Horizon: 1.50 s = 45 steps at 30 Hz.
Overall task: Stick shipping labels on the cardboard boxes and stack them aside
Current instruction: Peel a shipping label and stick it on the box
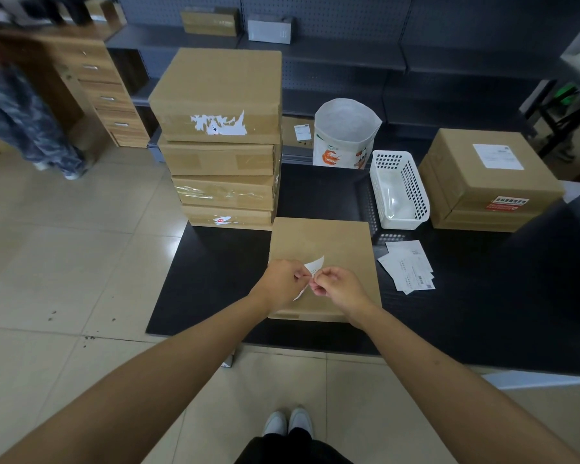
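Note:
A flat cardboard box (322, 249) lies on the black table (215, 279) right in front of me. Above its near half, my left hand (283, 283) and my right hand (337, 284) both pinch a small white shipping label (316, 265), which curls upward between the fingers. More loose labels (407, 267) lie fanned out on the table to the right of the box. A tall stack of several cardboard boxes (221, 135) stands at the table's far left. Another pile of boxes (486, 182), topped with a white label, sits at the far right.
A white perforated plastic basket (399, 189) stands between the box and the right pile. Behind it is a white paper bag (345, 135). Grey shelving (349, 55) runs along the back. A wooden drawer unit (108, 95) and a standing person's legs (31, 128) are at the left.

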Motion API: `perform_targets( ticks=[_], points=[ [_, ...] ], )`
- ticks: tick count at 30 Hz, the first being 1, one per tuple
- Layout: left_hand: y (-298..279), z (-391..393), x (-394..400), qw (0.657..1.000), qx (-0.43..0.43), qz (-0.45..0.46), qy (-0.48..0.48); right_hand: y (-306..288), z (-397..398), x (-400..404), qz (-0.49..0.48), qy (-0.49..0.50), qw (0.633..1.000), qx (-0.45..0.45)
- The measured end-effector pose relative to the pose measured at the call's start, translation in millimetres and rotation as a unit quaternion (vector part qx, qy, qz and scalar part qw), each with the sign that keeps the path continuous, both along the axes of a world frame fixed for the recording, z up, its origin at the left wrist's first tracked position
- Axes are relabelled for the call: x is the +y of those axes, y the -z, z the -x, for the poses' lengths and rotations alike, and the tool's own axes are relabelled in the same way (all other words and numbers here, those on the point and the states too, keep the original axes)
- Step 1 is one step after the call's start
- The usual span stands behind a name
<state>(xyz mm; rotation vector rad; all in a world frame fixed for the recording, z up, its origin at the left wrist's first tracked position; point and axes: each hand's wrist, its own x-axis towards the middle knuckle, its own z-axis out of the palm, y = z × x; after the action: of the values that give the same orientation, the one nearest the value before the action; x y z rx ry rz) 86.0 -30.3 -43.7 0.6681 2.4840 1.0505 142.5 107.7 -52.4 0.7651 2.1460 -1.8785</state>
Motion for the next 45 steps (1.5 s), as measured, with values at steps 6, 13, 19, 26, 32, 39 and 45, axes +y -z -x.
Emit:
perform_targets(
  ticks=[6,13,19,26,32,39,45],
  points=[
    [4.2,-2.5,-0.8,1.0,-0.022,-0.005,-0.009,-1.4,-3.3,-3.3,-0.049,-0.015,0.999,0.011],
    [4.0,-3.7,-2.0,0.997,-0.059,-0.031,-0.037,-1.3,-5.5,-3.5,-0.092,-0.053,0.993,0.041],
    [-0.9,6.4,-1.2,0.949,-0.2,-0.149,-0.193,0.8,0.3,0.1,0.003,0.09,0.996,-0.023],
    [-3.5,8.3,5.1,0.94,-0.248,-0.165,-0.168,-4.5,1.9,1.6,0.231,0.157,0.96,-0.019],
    [-3.4,12.4,6.6,0.95,-0.233,-0.138,-0.155,-1.9,3.6,0.6,0.174,0.115,0.978,-0.014],
    [-22.9,32.2,4.1,0.92,-0.201,-0.206,-0.266,2.6,-2.3,30.4,0.096,0.271,0.955,-0.077],
    [-38.9,52.7,-1.3,0.906,-0.139,-0.222,-0.332,22.9,-17.3,53.4,-0.032,0.33,0.922,-0.2]
  ],
)
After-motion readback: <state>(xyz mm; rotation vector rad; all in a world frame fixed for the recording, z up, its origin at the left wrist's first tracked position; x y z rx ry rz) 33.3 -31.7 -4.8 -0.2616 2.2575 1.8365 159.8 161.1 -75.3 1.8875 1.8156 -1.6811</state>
